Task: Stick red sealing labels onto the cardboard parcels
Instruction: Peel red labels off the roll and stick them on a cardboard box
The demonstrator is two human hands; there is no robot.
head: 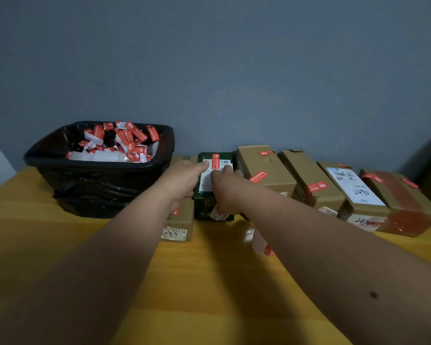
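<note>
From the head camera, both hands meet on the dark green parcel [213, 195], where a red sealing label [216, 161] lies across its white shipping sticker. The left hand [184, 181] presses a straight fingertip beside the label, apparently to steady the box; the right hand [223, 188] seems to smooth it flat, fingers extended. Labelled brown cardboard parcels [266, 170] line the yellow table [209, 282]; glossy peeled backings fill the black-lined bin [97, 168].

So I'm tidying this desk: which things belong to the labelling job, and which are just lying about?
In the job:
left hand
right hand
red label
green parcel
cardboard parcels

Lying about:
black bin of label scraps
yellow table
</note>
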